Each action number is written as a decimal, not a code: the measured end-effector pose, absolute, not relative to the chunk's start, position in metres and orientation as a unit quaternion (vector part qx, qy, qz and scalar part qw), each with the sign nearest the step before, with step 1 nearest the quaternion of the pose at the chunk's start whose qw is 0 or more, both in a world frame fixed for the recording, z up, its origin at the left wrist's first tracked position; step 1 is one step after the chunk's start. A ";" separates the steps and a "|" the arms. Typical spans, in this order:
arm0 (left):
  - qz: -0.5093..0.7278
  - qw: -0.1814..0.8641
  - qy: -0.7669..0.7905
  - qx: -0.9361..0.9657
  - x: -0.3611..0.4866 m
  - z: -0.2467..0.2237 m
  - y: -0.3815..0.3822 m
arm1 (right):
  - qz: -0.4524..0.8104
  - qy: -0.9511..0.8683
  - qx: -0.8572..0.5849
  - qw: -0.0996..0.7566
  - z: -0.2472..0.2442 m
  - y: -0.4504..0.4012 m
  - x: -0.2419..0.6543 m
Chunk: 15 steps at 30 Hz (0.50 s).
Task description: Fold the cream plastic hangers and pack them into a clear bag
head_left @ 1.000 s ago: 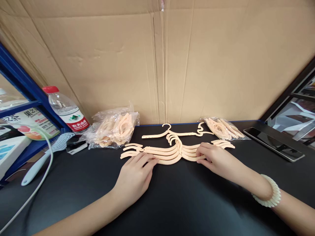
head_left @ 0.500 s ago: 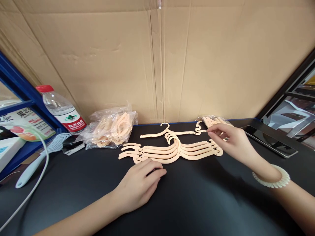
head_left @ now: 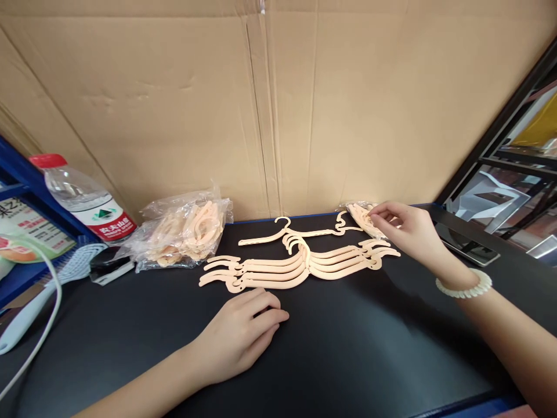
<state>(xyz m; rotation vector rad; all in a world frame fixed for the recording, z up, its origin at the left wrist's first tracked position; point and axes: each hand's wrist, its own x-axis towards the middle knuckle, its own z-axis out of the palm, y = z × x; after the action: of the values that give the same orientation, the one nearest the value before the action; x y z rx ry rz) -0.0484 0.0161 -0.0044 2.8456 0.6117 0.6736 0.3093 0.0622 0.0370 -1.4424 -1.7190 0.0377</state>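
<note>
Lying overlapped on the counter, 4 peach hangers are stretching sideways just beyond the left hand, which is resting loosely curled, holding nothing. Behind them, 1 single hanger is lying flat. The right hand is bending its fingers at the small bag; whether it is gripping, I cannot tell. Farther left, the big bag is sitting near a bottle.

Hangers pale peach, tbl blk, btl cap red.
</note>
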 end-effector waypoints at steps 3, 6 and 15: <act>0.225 0.081 0.206 0.949 -0.049 -0.005 0.016 | 0.021 -0.730 -0.577 0.365 0.032 0.081 0.320; 0.223 0.085 0.209 0.948 -0.049 -0.007 0.017 | 0.011 -0.778 -0.566 0.272 0.026 0.112 0.329; 0.226 0.087 0.213 0.947 -0.049 -0.007 0.016 | -0.072 -0.892 -0.444 -0.046 0.034 0.169 0.311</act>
<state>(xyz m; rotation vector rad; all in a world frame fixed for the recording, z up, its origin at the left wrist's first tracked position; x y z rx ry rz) -0.0492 0.0158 -0.0072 2.8197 0.6343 0.6720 0.3107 0.1692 0.0338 -1.4369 -2.8882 -0.2344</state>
